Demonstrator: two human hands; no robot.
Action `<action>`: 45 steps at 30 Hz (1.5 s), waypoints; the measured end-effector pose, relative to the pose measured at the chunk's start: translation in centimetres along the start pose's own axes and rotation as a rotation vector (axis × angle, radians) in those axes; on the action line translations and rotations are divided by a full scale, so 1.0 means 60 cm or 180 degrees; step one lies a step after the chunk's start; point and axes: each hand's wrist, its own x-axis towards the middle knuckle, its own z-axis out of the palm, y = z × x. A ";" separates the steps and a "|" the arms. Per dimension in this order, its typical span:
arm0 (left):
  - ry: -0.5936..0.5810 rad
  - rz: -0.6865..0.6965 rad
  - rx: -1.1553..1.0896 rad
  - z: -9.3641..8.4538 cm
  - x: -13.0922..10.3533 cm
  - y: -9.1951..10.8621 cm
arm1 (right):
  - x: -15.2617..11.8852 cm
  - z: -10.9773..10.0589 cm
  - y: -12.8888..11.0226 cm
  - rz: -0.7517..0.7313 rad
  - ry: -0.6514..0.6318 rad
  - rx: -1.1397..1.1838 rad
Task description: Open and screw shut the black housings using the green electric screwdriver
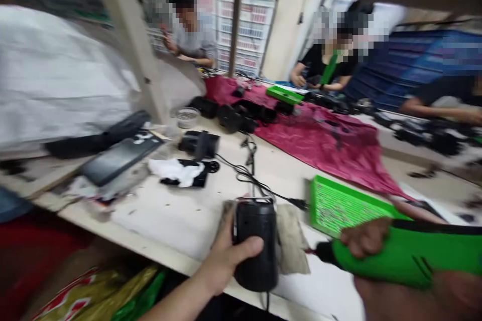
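My left hand [229, 256] wraps round a black cylindrical housing [258, 251], thumb across its front; a cord hangs below it. What is inside its upper end cannot be made out. In my right hand [366, 238] is a green electric screwdriver [399, 253], lying nearly level with its dark tip pointing left. That tip is close to a beige pad [291, 241] beside the housing; whether they touch is unclear. Behind the screwdriver sits a green tray [316, 210] with many small metal pieces, probably screws.
On the white table [150, 220] are another black device [199, 144] with a cord, a white cloth [176, 171] on a black part, and a phone-like slab [120, 160]. Black parts lie on a magenta cloth [320, 145]. A post [128, 35] rises at left. Several people sit across the table.
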 end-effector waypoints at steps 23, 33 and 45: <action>0.0204 0.0675 0.1252 0.032 -0.002 -0.011 | 0.008 0.043 0.041 -0.0676 0.0121 0.0938; 0.0249 0.0857 0.1201 0.021 -0.006 -0.012 | 0.004 0.053 0.046 -0.0741 -0.0028 0.0985; 0.0163 0.0725 0.1455 0.024 -0.002 -0.006 | 0.015 0.052 0.057 -0.0609 0.0282 0.0867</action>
